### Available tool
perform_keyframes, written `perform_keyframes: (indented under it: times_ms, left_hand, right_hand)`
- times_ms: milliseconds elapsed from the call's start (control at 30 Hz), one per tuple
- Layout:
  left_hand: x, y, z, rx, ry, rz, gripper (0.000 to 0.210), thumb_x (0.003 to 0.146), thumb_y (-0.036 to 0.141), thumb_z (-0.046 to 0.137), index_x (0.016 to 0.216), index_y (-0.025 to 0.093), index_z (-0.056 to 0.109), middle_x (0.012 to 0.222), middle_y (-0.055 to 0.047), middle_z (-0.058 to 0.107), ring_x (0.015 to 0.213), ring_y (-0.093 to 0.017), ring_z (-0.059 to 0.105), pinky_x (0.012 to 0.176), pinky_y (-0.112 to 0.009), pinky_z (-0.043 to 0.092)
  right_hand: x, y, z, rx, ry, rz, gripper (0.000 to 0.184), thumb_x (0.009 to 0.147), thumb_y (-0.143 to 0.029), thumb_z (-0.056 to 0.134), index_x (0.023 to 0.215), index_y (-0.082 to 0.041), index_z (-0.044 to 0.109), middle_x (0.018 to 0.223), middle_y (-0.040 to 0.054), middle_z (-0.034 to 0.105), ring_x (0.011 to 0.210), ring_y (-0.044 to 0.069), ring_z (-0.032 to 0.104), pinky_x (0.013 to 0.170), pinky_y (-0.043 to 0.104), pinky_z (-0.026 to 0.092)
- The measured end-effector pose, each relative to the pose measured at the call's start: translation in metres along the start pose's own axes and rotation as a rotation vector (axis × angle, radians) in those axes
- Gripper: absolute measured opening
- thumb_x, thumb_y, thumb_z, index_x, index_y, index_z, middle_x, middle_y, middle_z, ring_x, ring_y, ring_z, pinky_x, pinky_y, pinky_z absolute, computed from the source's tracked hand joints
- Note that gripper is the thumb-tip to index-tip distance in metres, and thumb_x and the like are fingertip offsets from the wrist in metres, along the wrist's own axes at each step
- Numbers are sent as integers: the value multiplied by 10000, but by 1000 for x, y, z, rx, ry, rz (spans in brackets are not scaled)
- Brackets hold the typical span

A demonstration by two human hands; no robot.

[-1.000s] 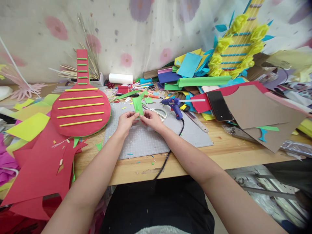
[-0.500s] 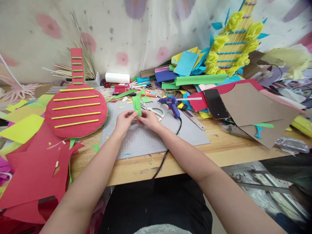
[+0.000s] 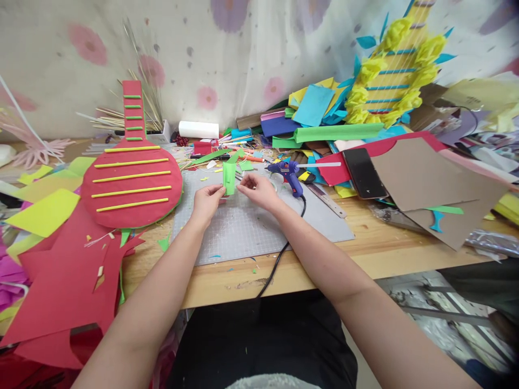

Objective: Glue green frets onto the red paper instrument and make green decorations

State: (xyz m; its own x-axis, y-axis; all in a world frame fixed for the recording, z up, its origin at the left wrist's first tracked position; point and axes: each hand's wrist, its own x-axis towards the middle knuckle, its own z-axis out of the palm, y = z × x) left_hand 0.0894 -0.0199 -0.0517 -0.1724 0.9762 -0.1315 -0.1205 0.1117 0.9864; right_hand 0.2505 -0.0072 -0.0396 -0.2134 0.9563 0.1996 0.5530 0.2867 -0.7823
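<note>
A small bright green strip (image 3: 229,179) of craft sheet, perhaps foam or paper, stands upright over the cutting mat. Its lower left edge is pinched between the thumb and fingers of my left hand (image 3: 207,204). My right hand (image 3: 261,192) hovers just right of the strip, its fingers curved, with a gap between thumb and forefinger and nothing visible in them. Behind it, the scissors (image 3: 238,175) are mostly hidden. A purple glue gun (image 3: 290,174) with a clear glue stick lies right of my right hand on the grey cutting mat (image 3: 227,237).
On the left stands a red guitar-shaped craft (image 3: 133,186) with yellow strips, above red sheet offcuts (image 3: 68,286). A metal ruler (image 3: 326,200), a black phone (image 3: 365,173) and brown card (image 3: 430,173) lie right. The glue gun's black cord (image 3: 279,256) crosses the mat and table edge.
My right hand has come away from the green strip, moving right, and its fingers have parted. My left hand keeps its hold. The whole view has shifted slightly.
</note>
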Motion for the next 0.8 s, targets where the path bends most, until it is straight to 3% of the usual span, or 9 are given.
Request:
perform_keyframes:
  times_ms: [67,167,333,500,667,800]
  left_hand:
    - [4,-2,-2,60,34,27,206,564,290,734,699,142,688,674,-27,669,606,-133,594,598,-266,495]
    - [8,-4,-7,120,56,87,164,595,257,695,710,141,689,689,-18,665,591,-121,580,607,-267,500]
    - [10,-3,-11,144,43,178,161,626,244,647,745,142,683,690,-11,646,601,-118,568,526,-231,489]
    - [10,-5,-11,178,22,201,161,640,242,621,751,141,681,729,-23,644,640,-129,566,508,-230,489]
    - [12,-6,-13,160,65,198,143,647,237,622,745,149,676,742,-22,640,658,-132,564,540,-239,492]
    - [11,-4,-12,56,72,148,156,646,237,628,760,137,664,774,-32,641,683,-135,564,529,-238,488]
  right_hand:
    - [1,3,-16,-243,18,27,92,784,-250,522,802,-175,572,797,39,616,720,145,552,660,266,407]
    - [0,11,-35,-568,-28,66,201,772,-212,530,952,-153,596,1013,117,602,915,219,559,753,306,411]
    - [-3,15,-29,-750,-159,74,373,787,-369,570,1057,-113,591,1106,165,588,1045,278,536,855,345,409]
    - [-2,8,-21,-754,-117,141,324,817,-350,536,1043,-125,596,1125,161,599,1060,280,541,819,341,416]
    - [1,4,-55,-549,-284,267,210,797,-333,532,901,-158,585,967,108,658,850,216,596,671,283,407]
    - [-4,6,-66,-429,-332,228,431,698,-502,627,956,-175,519,900,70,649,768,183,576,605,255,385]
